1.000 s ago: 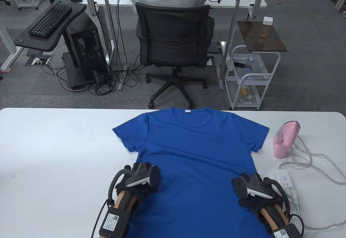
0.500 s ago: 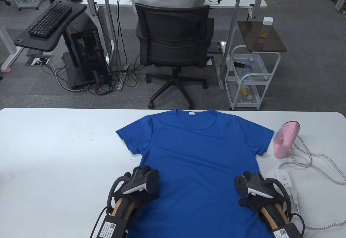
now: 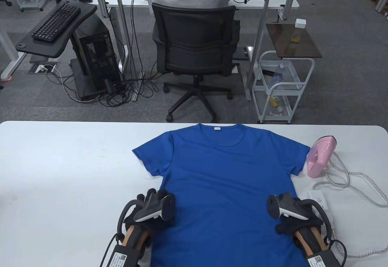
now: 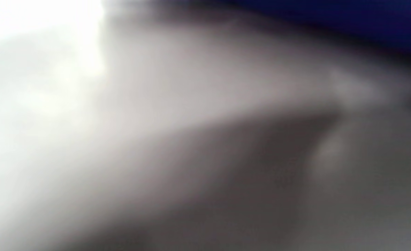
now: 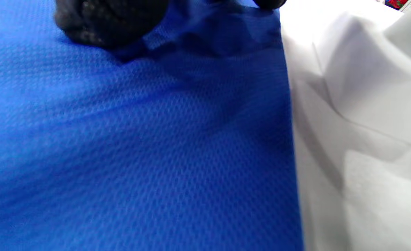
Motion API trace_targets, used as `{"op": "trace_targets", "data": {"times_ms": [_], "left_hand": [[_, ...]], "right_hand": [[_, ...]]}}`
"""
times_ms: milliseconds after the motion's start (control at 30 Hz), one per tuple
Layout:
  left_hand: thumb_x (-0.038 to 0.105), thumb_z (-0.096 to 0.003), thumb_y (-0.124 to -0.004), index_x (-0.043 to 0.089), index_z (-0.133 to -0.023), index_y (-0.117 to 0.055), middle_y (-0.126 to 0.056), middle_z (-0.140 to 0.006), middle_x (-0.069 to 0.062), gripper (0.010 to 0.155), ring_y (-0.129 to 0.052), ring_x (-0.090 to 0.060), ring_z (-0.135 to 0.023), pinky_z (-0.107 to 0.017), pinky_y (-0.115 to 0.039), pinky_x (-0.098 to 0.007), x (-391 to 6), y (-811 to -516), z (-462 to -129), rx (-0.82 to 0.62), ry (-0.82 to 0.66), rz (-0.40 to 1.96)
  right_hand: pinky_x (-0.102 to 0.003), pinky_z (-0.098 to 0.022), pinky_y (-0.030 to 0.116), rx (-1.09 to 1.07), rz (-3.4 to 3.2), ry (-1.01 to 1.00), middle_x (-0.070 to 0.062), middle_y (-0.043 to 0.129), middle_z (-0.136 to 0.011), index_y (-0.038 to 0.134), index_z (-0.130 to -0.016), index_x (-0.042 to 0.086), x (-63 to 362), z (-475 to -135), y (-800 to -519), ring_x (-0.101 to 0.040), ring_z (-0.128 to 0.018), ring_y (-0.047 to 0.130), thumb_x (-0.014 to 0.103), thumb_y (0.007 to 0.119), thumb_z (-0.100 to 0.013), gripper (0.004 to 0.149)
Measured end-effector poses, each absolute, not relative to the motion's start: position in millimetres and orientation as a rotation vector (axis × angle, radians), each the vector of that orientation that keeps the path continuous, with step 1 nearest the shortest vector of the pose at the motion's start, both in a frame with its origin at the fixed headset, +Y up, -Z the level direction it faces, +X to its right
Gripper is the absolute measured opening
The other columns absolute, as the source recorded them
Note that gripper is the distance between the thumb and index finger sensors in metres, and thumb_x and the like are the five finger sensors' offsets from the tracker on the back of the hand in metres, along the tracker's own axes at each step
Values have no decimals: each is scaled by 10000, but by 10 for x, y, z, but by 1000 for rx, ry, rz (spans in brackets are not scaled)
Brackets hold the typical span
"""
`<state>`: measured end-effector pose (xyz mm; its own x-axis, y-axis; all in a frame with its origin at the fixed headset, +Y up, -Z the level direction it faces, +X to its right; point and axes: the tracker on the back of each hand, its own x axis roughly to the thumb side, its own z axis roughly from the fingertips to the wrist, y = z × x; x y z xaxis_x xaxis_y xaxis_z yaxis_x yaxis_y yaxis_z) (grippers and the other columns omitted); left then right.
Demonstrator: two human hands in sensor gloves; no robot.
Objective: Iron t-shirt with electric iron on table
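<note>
**Black sensor gloves, grey-and-white trackers**

Both the left hand (image 3: 151,211) and right hand (image 3: 295,218) wear black textured gloves. A grey-and-white tracker sits atop each; black cables loop behind, toward black wrist modules bearing white printed labels.

Table view bright, sharp; left wrist view wholly blurred, glare top-left

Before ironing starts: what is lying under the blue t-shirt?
Only the white table shows around the blue t-shirt. Anything beneath the fabric is covered.
</note>
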<state>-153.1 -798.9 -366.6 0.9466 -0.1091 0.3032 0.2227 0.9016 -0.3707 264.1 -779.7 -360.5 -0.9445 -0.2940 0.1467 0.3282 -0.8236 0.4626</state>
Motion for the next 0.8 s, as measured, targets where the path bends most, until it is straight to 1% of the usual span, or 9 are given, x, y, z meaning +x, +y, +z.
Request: {"op": "trace_targets", "data": {"times_ms": [100,267,333,433,500,567,667,733,800], "left_hand": [[557,-472,-540,339,-1132,-272,-268,-1221,-3,745,-309,-378,-1126,-775,-370,-624,-1597,-7978,-3642,-401,-294,-224],[551,-472,-543,335,-1131,-277,-270,-1220,-6,743,-329,-386,-1123,-773,-385,-617,-1721,-7969,-3592,-393,-271,-196],[560,-470,-520,342,-1131,-266,-270,-1223,-1,741,-331,-386,-1125,-773,-388,-618,-1761,-7985,-3561,-412,-272,-221],[561,-469,-504,349,-1128,-252,-286,-1223,11,737,-354,-383,-1125,-772,-399,-614,-1808,-8005,-3541,-417,-280,-193],[562,-471,-505,350,-1126,-245,-273,-1219,9,736,-387,-374,-1123,-773,-424,-595,-1830,-8018,-3548,-431,-279,-160],[561,-473,-511,356,-1124,-240,-256,-1217,15,734,-361,-370,-1123,-773,-417,-593,-1847,-8026,-3549,-444,-267,-127],[563,-475,-517,362,-1123,-238,-247,-1215,23,734,-340,-360,-1124,-774,-416,-584,-1866,-8033,-3550,-451,-260,-100],[562,-477,-529,366,-1122,-243,-246,-1215,25,732,-333,-356,-1123,-777,-409,-571,-1876,-8031,-3553,-460,-254,-83],[563,-476,-533,372,-1117,-247,-248,-1212,31,727,-331,-350,-1123,-778,-403,-566,-1876,-8035,-3554,-458,-247,-80]], "right_hand": [[-674,-716,479,-97,-2749,-717,-74,331,-1198,339,-1074,376,2674,-3610,-7797,-459,-1044,500,479,744,-351,835],[-682,-716,475,-95,-2740,-695,-76,343,-1199,356,-1075,376,2680,-3622,-7809,-467,-1048,492,471,757,-345,838],[-682,-717,476,-74,-2730,-700,-75,351,-1199,360,-1074,377,2692,-3625,-7802,-465,-1046,501,466,769,-336,848],[-681,-715,478,-76,-2749,-706,-76,352,-1198,362,-1077,369,2706,-3615,-7799,-466,-1045,502,467,771,-340,848],[-679,-717,482,-85,-2758,-668,-91,354,-1199,351,-1083,362,2711,-3590,-7762,-464,-1046,502,495,784,-333,876],[-668,-707,515,-89,-2840,-535,-117,430,-1189,367,-1087,348,2728,-3573,-7660,-456,-1031,552,505,745,-362,833],[-656,-680,569,-49,-3072,-322,-146,541,-1156,438,-1093,310,2803,-3567,-7415,-453,-992,636,483,727,-410,762],[-651,-668,595,54,-3200,-186,-147,597,-1136,468,-1095,288,2897,-3569,-7233,-453,-970,678,463,730,-431,736],[-638,-664,616,253,-3255,-14,-141,656,-1110,481,-1101,267,3053,-3564,-7028,-439,-947,724,457,724,-454,716]]}}
